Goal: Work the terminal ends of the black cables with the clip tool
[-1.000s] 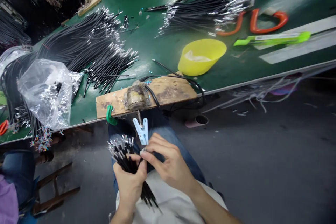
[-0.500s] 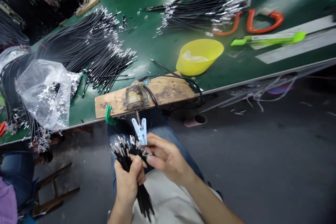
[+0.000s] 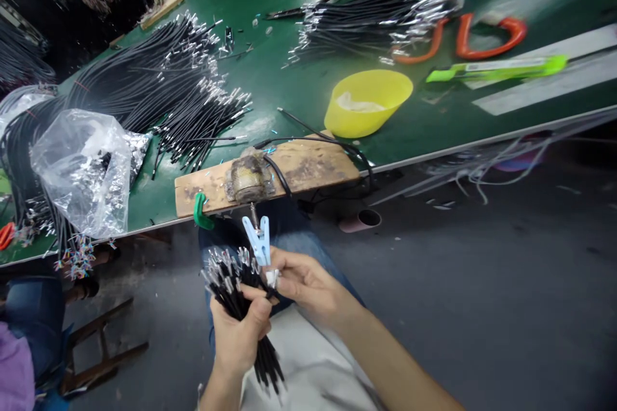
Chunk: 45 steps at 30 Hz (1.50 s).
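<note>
My left hand (image 3: pixel 241 334) is closed round a bundle of short black cables (image 3: pixel 267 359), whose silver foil-like ends fan out above my fist. Close beside it, my right hand (image 3: pixel 306 282) pinches the silver end of one cable (image 3: pixel 272 277), just below a light blue clothespin (image 3: pixel 258 241). That clothespin sits on the shaft of a small motor (image 3: pixel 248 178), which is fixed to a wooden board (image 3: pixel 313 167) at the table's edge. Whether my right fingers also touch the clothespin is hard to tell.
Piles of black cables (image 3: pixel 144 80) and a clear plastic bag (image 3: pixel 81 170) cover the left of the green table (image 3: pixel 289 90). A yellow cup (image 3: pixel 369 106), orange-handled scissors (image 3: pixel 489 38) and a lime-green cutter (image 3: pixel 499 69) lie right. A green clamp (image 3: pixel 200 210) grips the board.
My left thumb has shifted slightly right and down. The silver cable end between my right fingers now shows more plainly, below the clothespin. The bundle stays in my left hand.
</note>
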Each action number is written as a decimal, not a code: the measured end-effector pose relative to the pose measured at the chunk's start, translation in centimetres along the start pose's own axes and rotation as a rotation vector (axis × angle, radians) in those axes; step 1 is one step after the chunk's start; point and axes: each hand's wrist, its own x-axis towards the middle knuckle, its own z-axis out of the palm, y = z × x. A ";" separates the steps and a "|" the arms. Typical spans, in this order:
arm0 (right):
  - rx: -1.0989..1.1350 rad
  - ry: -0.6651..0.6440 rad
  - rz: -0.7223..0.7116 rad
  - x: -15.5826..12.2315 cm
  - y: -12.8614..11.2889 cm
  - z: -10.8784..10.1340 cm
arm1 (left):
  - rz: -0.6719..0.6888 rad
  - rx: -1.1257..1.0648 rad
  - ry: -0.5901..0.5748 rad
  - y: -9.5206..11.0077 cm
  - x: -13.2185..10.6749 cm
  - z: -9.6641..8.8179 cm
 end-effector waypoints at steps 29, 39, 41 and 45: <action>0.086 0.070 0.186 -0.1 -0.6 -0.1 | 0.111 0.096 0.023 1.6 1.3 -0.5; 0.437 0.173 0.200 4.9 -1.0 0.5 | 0.381 0.224 0.122 2.6 -0.9 -0.1; 0.457 0.204 0.209 5.3 -1.0 0.9 | 0.421 0.220 0.140 3.1 -0.7 0.1; 0.415 0.294 0.213 5.5 -1.0 1.3 | 0.389 0.224 0.128 3.7 0.6 0.3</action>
